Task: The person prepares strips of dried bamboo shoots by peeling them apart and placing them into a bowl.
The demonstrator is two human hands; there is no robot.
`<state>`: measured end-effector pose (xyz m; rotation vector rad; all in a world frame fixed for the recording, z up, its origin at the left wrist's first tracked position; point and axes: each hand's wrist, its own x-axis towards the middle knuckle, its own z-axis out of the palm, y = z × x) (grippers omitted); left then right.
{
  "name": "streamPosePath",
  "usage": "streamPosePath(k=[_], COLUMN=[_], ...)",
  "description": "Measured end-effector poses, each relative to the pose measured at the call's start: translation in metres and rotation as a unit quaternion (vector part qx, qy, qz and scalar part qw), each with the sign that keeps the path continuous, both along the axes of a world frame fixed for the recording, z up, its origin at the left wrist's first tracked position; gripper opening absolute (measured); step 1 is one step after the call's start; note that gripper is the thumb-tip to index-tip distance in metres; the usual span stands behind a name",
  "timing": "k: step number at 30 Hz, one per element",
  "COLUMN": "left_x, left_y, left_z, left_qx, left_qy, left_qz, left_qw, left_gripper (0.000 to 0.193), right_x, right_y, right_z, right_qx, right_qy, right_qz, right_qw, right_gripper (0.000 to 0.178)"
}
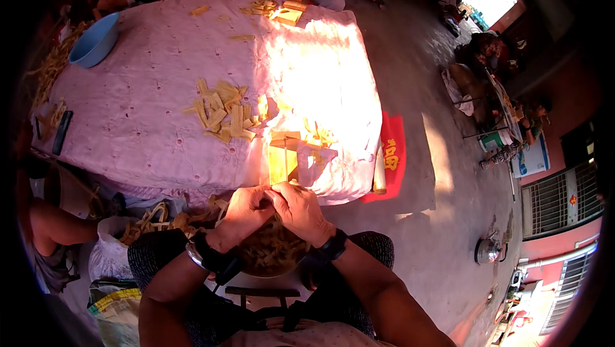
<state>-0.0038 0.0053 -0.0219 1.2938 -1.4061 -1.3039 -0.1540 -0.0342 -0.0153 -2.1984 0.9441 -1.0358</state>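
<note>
Glare from a sun patch washed out the pink cloth [147, 104] just beyond the fingers, so the yellow strip [277, 166] standing up from them was hard to read. Left hand [242, 214] and right hand [300, 211] met, fingers curled tight on the strip's lower end. Below the fingers, a bowl of pale shreds [272, 254] lay half hidden by both wrists. Farther beyond the fingertips lay flat, stiff yellow slats [224, 113]; to their right, a red floor mat [394, 155] bore a gold sign.
</note>
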Motion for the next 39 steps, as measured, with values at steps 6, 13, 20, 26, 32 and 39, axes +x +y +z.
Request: streamPosePath(k=[6,13,20,26,32,39], left_x=[0.025,0.019,0.001,-0.009,0.002,0.015], left_y=[-0.007,-0.009,-0.009,-0.003,-0.005,-0.013], left_z=[0.023,0.026,0.012,0.021,-0.001,0.009], left_qx=[0.084,0.075,-0.041,-0.019,0.069,0.152], left_qy=[0.087,0.075,-0.007,-0.127,0.166,0.407], left_qz=[-0.061,-0.01,0.088,0.151,0.183,0.11], left_qw=[0.991,0.994,0.995,0.98,0.966,0.894], left_gripper=[0.013,0.012,0.015,0.028,0.011,0.004], right_x=[-0.016,-0.026,-0.017,-0.011,0.002,-0.006], right_y=[-0.014,-0.011,-0.015,-0.014,0.004,-0.007], right_z=[0.003,0.021,0.008,-0.002,0.003,-0.003], right_qx=[0.074,0.415,0.407,0.561,0.387,0.441], right_qy=[0.042,-0.113,-0.054,-0.047,-0.046,-0.133], right_qz=[-0.003,0.166,0.102,0.163,0.115,0.045], right_qw=[0.996,0.888,0.906,0.81,0.914,0.886], right_gripper=[0.021,0.024,0.033,0.054,0.048,0.016])
